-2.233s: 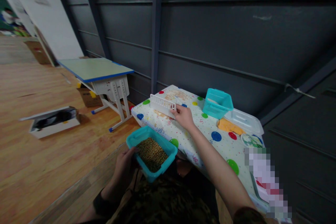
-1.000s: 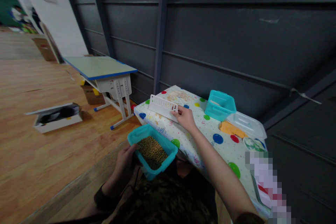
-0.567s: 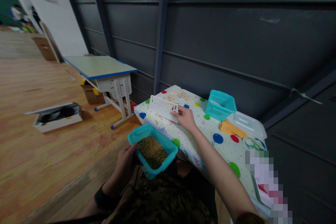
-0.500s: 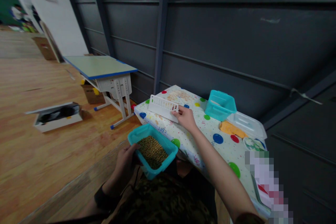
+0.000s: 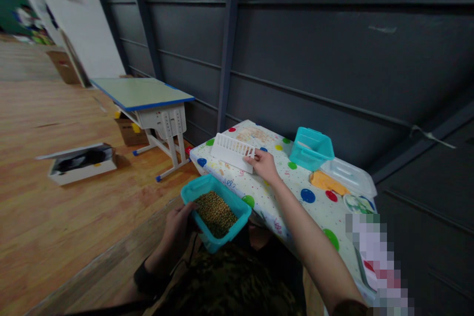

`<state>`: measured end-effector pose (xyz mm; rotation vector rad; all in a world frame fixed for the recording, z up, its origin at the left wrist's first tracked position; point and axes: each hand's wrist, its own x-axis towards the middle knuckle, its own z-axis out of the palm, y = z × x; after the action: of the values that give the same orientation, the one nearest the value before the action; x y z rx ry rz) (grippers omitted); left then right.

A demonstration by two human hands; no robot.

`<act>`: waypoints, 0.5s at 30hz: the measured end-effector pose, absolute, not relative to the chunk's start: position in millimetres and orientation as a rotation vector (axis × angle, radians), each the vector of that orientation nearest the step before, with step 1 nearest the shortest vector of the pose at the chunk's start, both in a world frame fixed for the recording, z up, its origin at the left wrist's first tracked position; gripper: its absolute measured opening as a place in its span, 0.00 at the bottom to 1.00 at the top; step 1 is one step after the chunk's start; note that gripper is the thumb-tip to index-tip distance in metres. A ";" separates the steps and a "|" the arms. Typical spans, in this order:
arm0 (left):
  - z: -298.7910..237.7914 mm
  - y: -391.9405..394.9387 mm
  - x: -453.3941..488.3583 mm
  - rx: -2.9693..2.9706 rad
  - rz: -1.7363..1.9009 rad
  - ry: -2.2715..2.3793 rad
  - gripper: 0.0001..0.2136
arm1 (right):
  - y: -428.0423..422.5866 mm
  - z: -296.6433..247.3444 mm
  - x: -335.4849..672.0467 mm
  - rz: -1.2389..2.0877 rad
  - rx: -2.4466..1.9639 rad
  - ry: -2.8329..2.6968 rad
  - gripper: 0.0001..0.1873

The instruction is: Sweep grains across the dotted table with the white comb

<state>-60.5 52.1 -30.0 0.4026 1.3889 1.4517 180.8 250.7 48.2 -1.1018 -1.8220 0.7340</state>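
Observation:
My left hand (image 5: pixel 178 222) grips the near left edge of a teal tub (image 5: pixel 196 190) filled with brownish-green beans (image 5: pixel 216 213), held over my lap beside the table. My right hand (image 5: pixel 263 164) reaches across the dotted tablecloth (image 5: pixel 307 205) and is closed on the right end of a white slotted plastic strip (image 5: pixel 231 150) standing on edge. Tan grains (image 5: pixel 252 135) are scattered on the cloth behind the strip.
A second teal tub (image 5: pixel 311 148) leans on a clear lidded box (image 5: pixel 350 175) by the dark wall, with an orange cloth (image 5: pixel 326 181) and a small round dish (image 5: pixel 357 203) nearby. To the left stand a green-topped desk (image 5: pixel 142 94) and an open white box (image 5: pixel 79 163) on the wood floor.
My right hand and the white strip have shifted slightly right along the table. The tub in my left hand has stayed in place.

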 end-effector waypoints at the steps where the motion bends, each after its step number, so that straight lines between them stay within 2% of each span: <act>1: -28.6 52.3 -60.2 0.401 1.446 1.393 0.14 | 250.8 48.0 180.9 0.749 -1.108 -1.828 0.11; 15: -38.5 55.1 -63.1 0.464 1.368 1.456 0.14 | 246.6 52.8 183.0 0.947 -1.163 -1.737 0.14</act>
<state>-63.1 55.1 -38.5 0.4645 1.4563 1.3684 183.0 246.6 52.8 -1.1631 -1.7371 0.9470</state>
